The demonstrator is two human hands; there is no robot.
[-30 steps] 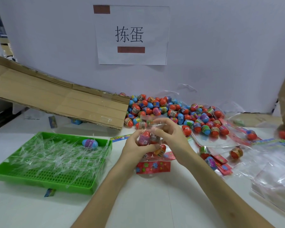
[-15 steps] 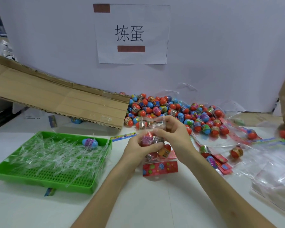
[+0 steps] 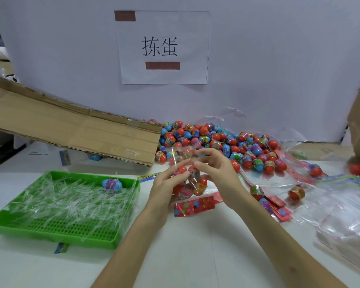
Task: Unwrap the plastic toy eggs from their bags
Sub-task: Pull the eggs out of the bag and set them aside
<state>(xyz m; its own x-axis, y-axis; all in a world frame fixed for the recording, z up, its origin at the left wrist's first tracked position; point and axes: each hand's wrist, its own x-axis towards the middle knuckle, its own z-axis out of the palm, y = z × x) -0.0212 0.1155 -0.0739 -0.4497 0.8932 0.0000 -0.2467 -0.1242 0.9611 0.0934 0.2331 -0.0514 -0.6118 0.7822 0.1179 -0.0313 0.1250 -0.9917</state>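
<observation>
Cupping the bag of eggs (image 3: pixel 192 185) just above the table (image 3: pixel 195 256), you are curling your left hand (image 3: pixel 164 190) round it; your right hand (image 3: pixel 218 177) is lying half-straightened against its top, grip unclear. Light, slippery and stretchy, I judge: pinching the loose upper edge is looking best.

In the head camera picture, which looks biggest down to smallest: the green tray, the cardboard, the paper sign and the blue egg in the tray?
1. cardboard and green tray: they look about alike, and the tray is nearer, so I won't rank them.
2. paper sign
3. blue egg
</observation>
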